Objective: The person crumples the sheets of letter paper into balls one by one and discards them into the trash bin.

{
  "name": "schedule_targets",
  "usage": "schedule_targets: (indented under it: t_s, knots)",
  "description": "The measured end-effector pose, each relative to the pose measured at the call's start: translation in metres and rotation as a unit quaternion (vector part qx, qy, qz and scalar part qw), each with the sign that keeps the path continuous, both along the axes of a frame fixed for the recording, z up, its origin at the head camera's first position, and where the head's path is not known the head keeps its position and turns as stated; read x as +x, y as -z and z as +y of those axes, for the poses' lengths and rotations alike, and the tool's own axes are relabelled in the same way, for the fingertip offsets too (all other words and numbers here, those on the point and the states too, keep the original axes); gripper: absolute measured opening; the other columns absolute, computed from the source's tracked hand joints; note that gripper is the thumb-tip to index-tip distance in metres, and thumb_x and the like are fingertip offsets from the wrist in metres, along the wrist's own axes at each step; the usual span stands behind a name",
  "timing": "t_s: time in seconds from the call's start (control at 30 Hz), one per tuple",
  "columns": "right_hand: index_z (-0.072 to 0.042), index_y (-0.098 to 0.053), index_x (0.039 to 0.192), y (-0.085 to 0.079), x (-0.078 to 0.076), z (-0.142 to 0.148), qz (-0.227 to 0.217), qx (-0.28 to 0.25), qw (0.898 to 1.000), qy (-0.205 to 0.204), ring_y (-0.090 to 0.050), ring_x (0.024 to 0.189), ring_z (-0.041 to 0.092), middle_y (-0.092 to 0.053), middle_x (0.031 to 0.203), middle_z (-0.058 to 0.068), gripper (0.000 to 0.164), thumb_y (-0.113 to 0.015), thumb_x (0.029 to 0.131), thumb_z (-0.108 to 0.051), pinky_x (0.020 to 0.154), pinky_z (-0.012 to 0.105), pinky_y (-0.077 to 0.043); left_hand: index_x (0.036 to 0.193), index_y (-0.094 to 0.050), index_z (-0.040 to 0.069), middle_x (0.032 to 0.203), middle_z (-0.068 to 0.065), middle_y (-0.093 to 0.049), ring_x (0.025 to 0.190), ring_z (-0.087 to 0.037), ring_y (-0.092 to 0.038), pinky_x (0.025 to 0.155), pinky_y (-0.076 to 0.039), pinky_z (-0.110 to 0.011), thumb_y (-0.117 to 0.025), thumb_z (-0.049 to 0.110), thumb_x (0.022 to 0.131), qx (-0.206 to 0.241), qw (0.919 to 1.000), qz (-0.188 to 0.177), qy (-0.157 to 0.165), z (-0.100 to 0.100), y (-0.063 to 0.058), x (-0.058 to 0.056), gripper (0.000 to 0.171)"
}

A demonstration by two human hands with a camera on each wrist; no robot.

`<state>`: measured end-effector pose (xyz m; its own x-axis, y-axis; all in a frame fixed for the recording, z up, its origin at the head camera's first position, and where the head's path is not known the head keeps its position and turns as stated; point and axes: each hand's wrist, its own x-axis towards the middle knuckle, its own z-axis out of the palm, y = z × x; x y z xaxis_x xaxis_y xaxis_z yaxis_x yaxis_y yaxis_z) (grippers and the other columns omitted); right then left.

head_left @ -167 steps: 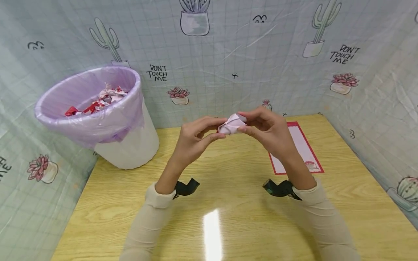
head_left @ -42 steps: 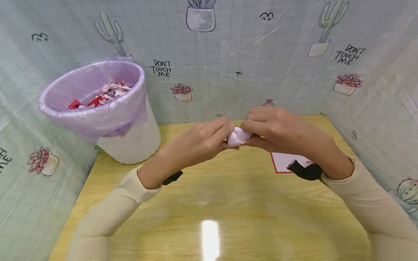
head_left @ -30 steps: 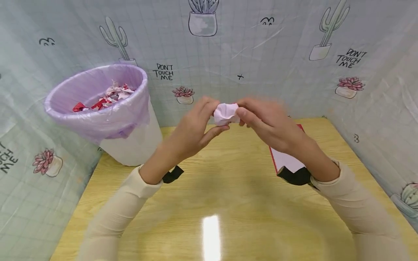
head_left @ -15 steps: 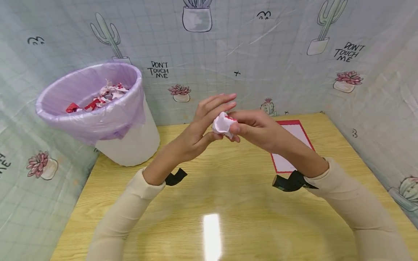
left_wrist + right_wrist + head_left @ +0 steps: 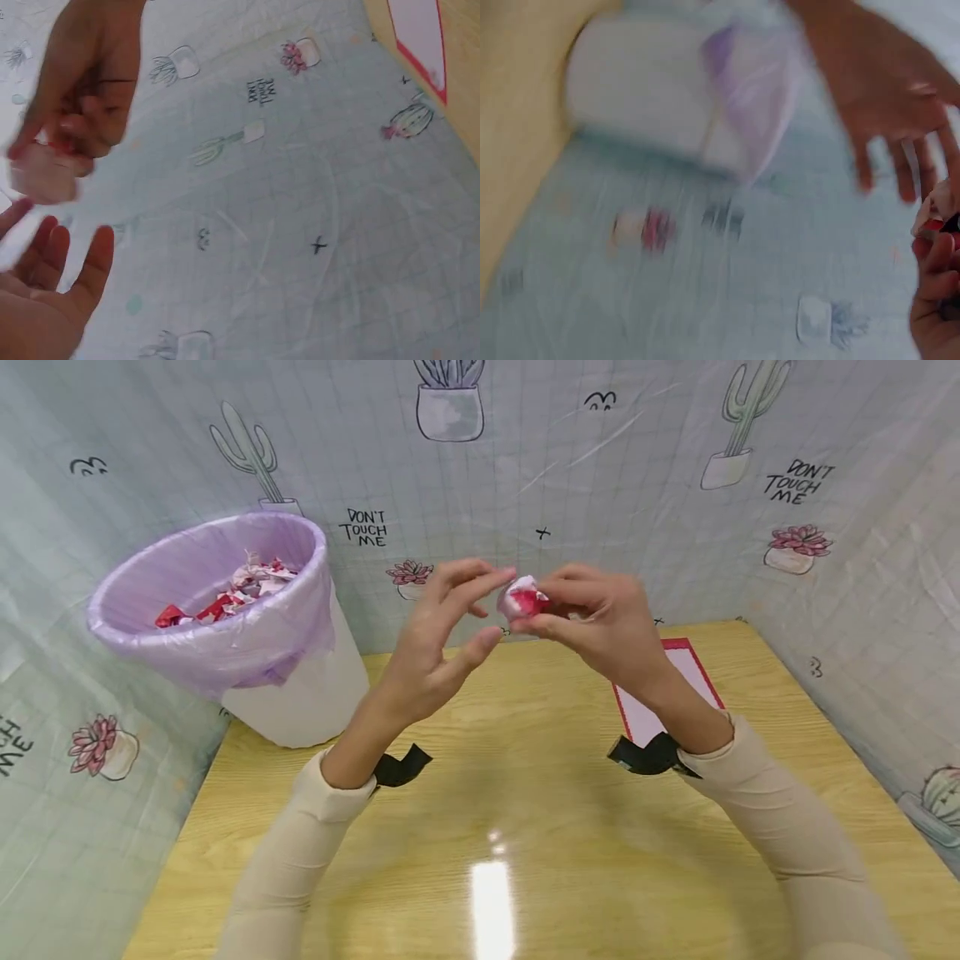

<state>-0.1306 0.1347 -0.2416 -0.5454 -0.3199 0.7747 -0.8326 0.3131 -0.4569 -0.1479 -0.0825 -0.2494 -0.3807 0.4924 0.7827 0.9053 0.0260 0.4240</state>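
Note:
A crumpled ball of paper (image 5: 522, 598), pale pink-white with a red patch, is held above the far part of the table. My right hand (image 5: 611, 627) pinches it between thumb and fingers. To its left, my left hand (image 5: 431, 652) has its fingers spread, the index fingertip at or close to the ball and the thumb apart from it. In the left wrist view the paper ball (image 5: 43, 174) is blurred, just above the left fingertips. At the right edge of the right wrist view, the right hand (image 5: 934, 307) partly shows with the ball.
A white bin (image 5: 300, 702) with a purple liner (image 5: 247, 647) stands at the back left, holding red and pale paper scraps (image 5: 232, 597). A red-bordered sheet (image 5: 645, 722) lies on the wooden table (image 5: 555, 827) under the right forearm. Patterned cloth (image 5: 540, 468) surrounds the table.
Both hands keep turning the paper ball and have risen slightly. The left hand's fingers have come away and spread, while the ball's red patch has turned into view.

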Motion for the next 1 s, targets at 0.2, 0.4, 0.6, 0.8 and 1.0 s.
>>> schedule_targets:
  t_s: [0.2, 0.4, 0.6, 0.8, 1.0]
  knots:
    - [0.005, -0.075, 0.108, 0.001, 0.003, 0.001, 0.214, 0.111, 0.966, 0.096, -0.057, 0.068, 0.023, -0.064, 0.087, 0.015, 0.044, -0.092, 0.07, -0.007, 0.056, 0.029, -0.048, 0.132, -0.062, -0.006, 0.12, -0.014, -0.064, 0.103, -0.02, -0.069, 0.087, -0.059, -0.029, -0.076, 0.002, 0.09, 0.003, 0.9982, -0.06, 0.004, 0.0, -0.006, 0.006, 0.045]
    - [0.007, -0.07, 0.116, -0.003, 0.01, -0.003, 0.242, 0.161, 0.951, 0.108, -0.062, 0.08, 0.028, -0.063, 0.097, 0.018, 0.046, -0.089, 0.077, -0.008, 0.063, 0.036, -0.056, 0.128, -0.063, -0.01, 0.112, -0.017, -0.072, 0.098, -0.021, -0.072, 0.084, -0.059, -0.027, -0.084, -0.004, 0.077, -0.008, 0.9991, -0.042, -0.004, 0.001, -0.005, 0.004, 0.055]
    - [0.004, -0.063, 0.132, -0.003, 0.011, -0.003, 0.159, 0.1, 0.977, 0.1, -0.059, 0.102, 0.029, -0.059, 0.117, 0.022, 0.059, -0.088, 0.08, -0.011, 0.081, 0.032, -0.053, 0.133, -0.057, -0.011, 0.111, -0.02, -0.071, 0.092, -0.021, -0.073, 0.081, -0.061, -0.033, -0.067, -0.006, 0.093, 0.023, 0.9936, -0.106, 0.033, 0.009, -0.004, 0.007, 0.041]
    - [0.004, -0.066, 0.128, 0.001, 0.012, -0.006, 0.147, 0.025, 0.985, 0.086, -0.066, 0.107, 0.027, -0.068, 0.119, 0.018, 0.057, -0.088, 0.076, -0.005, 0.092, 0.024, -0.053, 0.135, -0.05, -0.014, 0.113, -0.024, -0.068, 0.098, -0.023, -0.07, 0.085, -0.059, -0.033, -0.05, 0.01, 0.104, 0.036, 0.993, -0.11, 0.022, 0.019, 0.004, 0.011, 0.039]
    - [0.004, -0.074, 0.116, 0.006, 0.006, -0.016, 0.238, -0.024, 0.97, 0.042, -0.063, 0.097, 0.034, -0.07, 0.105, 0.017, 0.039, -0.083, 0.079, -0.002, 0.089, 0.028, -0.054, 0.127, -0.053, -0.017, 0.107, -0.028, -0.069, 0.093, -0.031, -0.072, 0.082, -0.061, -0.034, -0.052, -0.003, 0.102, 0.106, 0.9902, -0.091, 0.011, 0.029, 0.009, 0.013, 0.029]
